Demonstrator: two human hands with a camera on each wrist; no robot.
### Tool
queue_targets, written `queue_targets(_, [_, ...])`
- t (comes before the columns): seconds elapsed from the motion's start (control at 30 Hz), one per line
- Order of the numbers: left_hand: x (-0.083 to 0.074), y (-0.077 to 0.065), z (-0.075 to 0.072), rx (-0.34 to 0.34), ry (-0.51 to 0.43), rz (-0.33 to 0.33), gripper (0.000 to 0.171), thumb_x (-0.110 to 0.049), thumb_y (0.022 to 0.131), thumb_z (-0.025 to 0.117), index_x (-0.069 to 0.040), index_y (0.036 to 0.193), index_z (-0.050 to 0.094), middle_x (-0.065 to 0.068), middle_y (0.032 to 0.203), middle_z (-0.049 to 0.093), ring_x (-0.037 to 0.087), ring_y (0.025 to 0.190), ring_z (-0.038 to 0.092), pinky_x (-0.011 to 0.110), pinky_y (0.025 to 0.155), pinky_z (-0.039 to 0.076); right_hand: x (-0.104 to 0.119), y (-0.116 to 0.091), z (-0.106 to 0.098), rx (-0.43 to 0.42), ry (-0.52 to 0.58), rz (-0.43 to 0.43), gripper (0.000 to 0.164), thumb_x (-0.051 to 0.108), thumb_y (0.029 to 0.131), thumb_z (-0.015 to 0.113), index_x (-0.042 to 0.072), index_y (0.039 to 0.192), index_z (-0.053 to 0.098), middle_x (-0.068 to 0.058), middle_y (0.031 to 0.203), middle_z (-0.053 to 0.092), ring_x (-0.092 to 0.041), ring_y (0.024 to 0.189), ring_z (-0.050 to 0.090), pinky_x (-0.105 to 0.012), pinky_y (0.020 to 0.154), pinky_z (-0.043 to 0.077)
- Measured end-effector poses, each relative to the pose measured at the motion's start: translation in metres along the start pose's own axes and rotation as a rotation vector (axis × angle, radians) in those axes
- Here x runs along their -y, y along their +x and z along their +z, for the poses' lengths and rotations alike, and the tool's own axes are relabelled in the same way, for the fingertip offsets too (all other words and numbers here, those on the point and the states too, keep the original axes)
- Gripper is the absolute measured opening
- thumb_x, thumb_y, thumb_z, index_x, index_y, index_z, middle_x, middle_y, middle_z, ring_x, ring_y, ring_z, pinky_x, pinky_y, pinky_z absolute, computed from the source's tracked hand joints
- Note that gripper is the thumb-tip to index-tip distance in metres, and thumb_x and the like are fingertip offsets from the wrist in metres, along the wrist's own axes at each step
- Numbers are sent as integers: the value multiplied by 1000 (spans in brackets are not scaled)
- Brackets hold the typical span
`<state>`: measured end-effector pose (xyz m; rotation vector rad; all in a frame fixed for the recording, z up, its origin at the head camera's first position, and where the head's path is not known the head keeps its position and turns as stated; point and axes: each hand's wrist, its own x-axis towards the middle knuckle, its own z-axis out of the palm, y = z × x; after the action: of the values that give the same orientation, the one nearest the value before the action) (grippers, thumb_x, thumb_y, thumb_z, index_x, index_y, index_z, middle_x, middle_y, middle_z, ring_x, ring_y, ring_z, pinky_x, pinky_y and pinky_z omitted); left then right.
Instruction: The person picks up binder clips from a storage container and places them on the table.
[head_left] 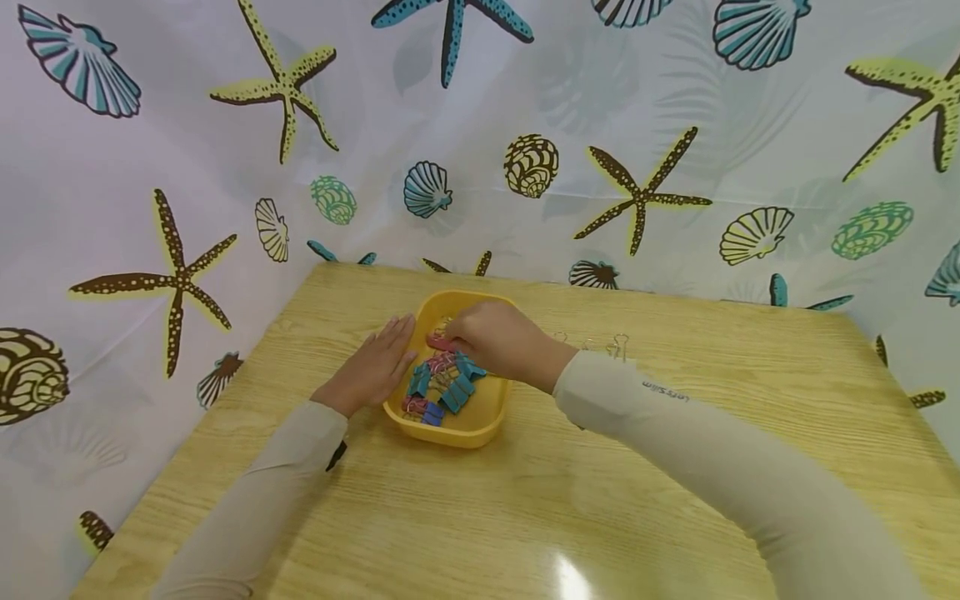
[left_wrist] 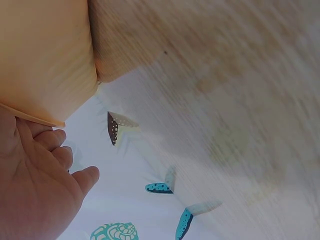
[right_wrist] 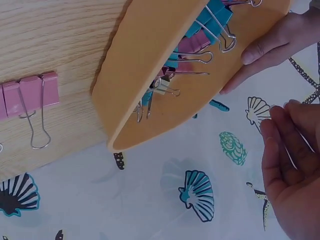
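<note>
In the head view a yellow plastic bin (head_left: 491, 417) holds a pile of teal, pink and blue binder clips (head_left: 456, 393). My left hand (head_left: 375, 362) rests along the bin's left side with fingers extended; its fingers are at the rim in the left wrist view. Over the bin's far right part is my right hand (head_left: 495, 337), beside a pink clip (head_left: 438, 342) in the head view. The right wrist view shows the right hand (right_wrist: 295, 165) with loosely curved fingers and nothing visible between them.
On the table to the right of the bin, pink binder clips (right_wrist: 31, 95) stand in a row, their wire handles (head_left: 618, 346) showing behind the right sleeve. A patterned white cloth (head_left: 480, 125) rises at the back and sides of the wooden table (head_left: 465, 517).
</note>
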<state>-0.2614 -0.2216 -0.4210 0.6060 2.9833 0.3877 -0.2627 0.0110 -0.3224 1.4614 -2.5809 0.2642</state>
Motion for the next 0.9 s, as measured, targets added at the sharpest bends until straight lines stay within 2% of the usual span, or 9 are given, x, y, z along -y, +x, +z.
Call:
queue_targets(0.1, [0, 0, -1, -4, 6, 7, 61, -34, 107, 25, -1, 154, 5, 15, 160, 8, 34, 147, 6, 57, 115, 13, 7, 6, 2, 68, -17, -65, 16, 18, 93, 64, 10, 101, 76, 0, 91, 73, -15, 83, 68, -29, 79, 54])
queue_targets(0.2, [-1, 1, -1, -8, 9, 9, 60, -33, 107, 26, 0, 153, 6, 16, 160, 9, 35, 146, 7, 58, 114, 14, 14, 10, 3, 181, -40, -106, 15, 17, 94, 63, 13, 102, 75, -2, 106, 72, -16, 95, 67, -29, 83, 54])
queue_targets(0.37, [-6, 5, -1, -12, -21, 24, 60, -32, 107, 26, 0, 153, 6, 16, 160, 9, 36, 146, 7, 59, 114, 14, 20, 12, 5, 313, -100, -153, 16, 19, 95, 62, 16, 104, 75, 0, 109, 70, -19, 110, 62, -29, 90, 51])
queue_targets(0.53, [-4, 8, 2, -11, -18, 24, 60, -34, 107, 24, -3, 154, 4, 14, 160, 7, 34, 147, 5, 58, 114, 13, 27, 14, 11, 334, -113, -208, 17, 19, 94, 64, 15, 105, 76, 5, 105, 72, -13, 104, 65, -29, 98, 47])
queue_targets(0.7, [2, 5, 3, -3, 1, 13, 62, -39, 106, 20, -4, 154, 3, 12, 161, 6, 32, 147, 5, 57, 115, 13, 36, 21, 20, 352, -129, -243, 17, 21, 95, 62, 15, 104, 76, 6, 103, 71, -9, 98, 64, -28, 98, 47])
queue_targets(0.8, [3, 3, 3, 5, 1, 11, 62, -38, 106, 21, -3, 154, 3, 12, 161, 6, 32, 147, 5, 56, 115, 13, 41, 24, 23, 382, -126, -245, 17, 19, 96, 61, 15, 103, 75, 6, 100, 71, -10, 94, 63, -25, 87, 50])
queue_targets(0.9, [4, 2, 2, 9, 4, 14, 61, -36, 106, 23, -3, 154, 3, 13, 161, 6, 32, 147, 5, 56, 115, 13, 42, 27, 25, 401, -141, -252, 16, 18, 97, 59, 15, 99, 75, 6, 91, 69, -9, 81, 59, -23, 75, 47])
